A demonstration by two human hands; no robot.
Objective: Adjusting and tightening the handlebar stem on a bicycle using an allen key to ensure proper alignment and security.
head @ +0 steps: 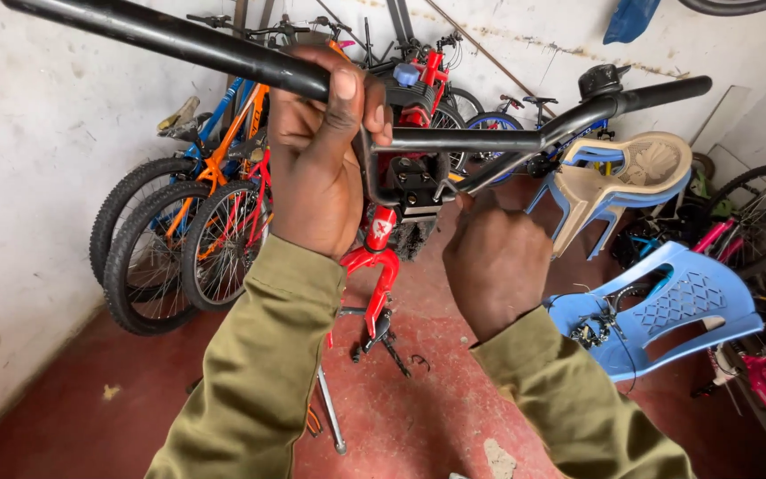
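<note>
A: Fingers first: the left hand (316,168) is clenched round the black handlebar (223,49), thumb pressed flat on top of the tube, just left of the stem (414,182).

B: And the right hand (494,266)?

A: It is closed into a fist at about five o'clock from the stem, thumb and forefinger pinching something thin at the clamp. It looks like a small key (445,189), but the tool itself is too hidden to be sure.

B: So the bar sits high and across the whole view?

A: Yes, running from ten o'clock to two o'clock, held over the red fork (381,257), which stands on a metal stand (330,412).

B: Doing it well, then?

A: By the look of it, the left grip should keep the bar level and centred while the right turns squarely, so the tool does not slip.

B: Surroundings?

A: Parked bicycles (183,222) at nine o'clock, stacked plastic chairs (618,182) at three, a blue chair (667,315) at four.
</note>
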